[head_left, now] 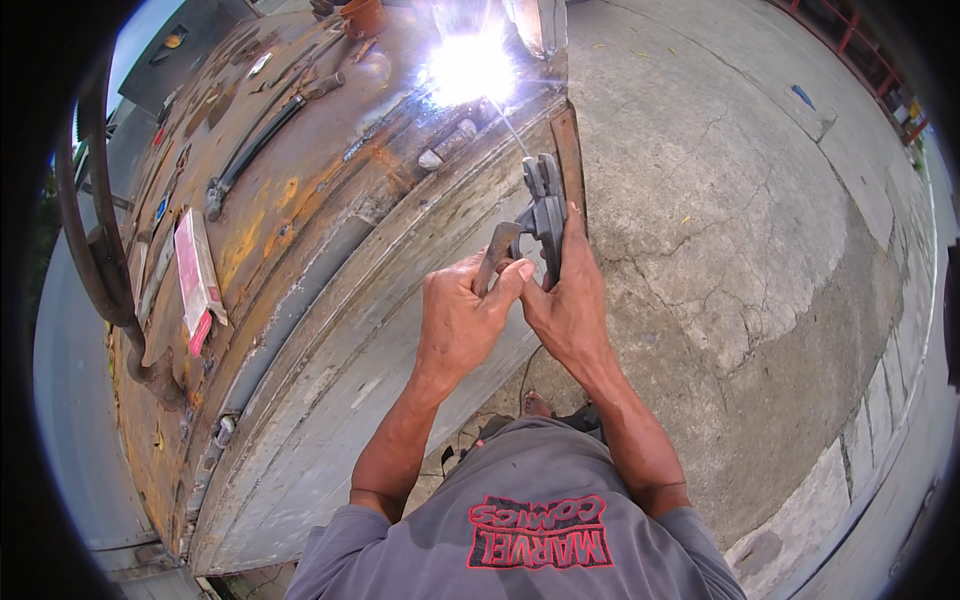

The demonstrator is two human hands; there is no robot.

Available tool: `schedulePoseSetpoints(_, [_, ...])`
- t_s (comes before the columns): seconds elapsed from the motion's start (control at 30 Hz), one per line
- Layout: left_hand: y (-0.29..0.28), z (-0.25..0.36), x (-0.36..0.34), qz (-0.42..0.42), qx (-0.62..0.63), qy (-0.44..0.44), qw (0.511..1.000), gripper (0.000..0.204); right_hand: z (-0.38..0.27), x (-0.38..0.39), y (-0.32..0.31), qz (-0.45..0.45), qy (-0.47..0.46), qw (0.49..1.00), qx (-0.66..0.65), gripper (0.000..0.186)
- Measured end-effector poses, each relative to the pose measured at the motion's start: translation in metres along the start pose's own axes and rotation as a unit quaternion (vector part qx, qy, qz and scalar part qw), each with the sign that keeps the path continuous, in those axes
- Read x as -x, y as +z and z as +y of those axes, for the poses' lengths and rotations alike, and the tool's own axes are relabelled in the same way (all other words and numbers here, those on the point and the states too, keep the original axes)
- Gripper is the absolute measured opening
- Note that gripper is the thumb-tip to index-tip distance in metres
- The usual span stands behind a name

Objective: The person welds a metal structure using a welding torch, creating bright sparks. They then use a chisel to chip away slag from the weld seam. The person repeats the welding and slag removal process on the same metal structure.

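My right hand [572, 315] is wrapped round a grey welding electrode holder [545, 205]. A thin welding rod [512, 130] runs from its jaws up to a blazing white arc [468, 70] at the edge of a rusty metal surface. The glare hides the spot where the rod meets the metal. Closed beside it, my left hand [458, 315] grips a flat brownish piece [497, 252] that meets the holder; whether the piece is part of it I cannot tell. My left thumb touches my right hand.
On the rusty metal surface [262, 235] lie a red-and-white box [196, 265], a hammer-like tool [250, 150] and several scraps. An orange-brown pot [362, 18] stands at the far end. Dark curved bars [100, 230] rise at left. Cracked concrete floor [720, 220] spreads right.
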State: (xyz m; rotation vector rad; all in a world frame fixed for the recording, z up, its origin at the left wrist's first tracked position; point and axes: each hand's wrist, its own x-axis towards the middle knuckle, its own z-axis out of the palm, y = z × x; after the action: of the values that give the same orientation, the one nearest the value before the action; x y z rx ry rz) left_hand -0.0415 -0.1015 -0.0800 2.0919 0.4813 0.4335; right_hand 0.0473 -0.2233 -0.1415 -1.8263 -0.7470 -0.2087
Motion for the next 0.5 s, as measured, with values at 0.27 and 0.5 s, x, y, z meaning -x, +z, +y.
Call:
schedulePoseSetpoints(0.27, [-0.001,0.005,0.006,-0.025,0.008,-0.038,0.999,0.053,-0.017,0.002,-0.01,-0.018,0.06,0.996,-0.07,0.095])
schedulePoseSetpoints(0.5, [0.009,0.009,0.019,0.001,0.098,-0.032,0.995,0.059,-0.001,0.003,-0.021,0.006,0.048,0.995,-0.087,0.104])
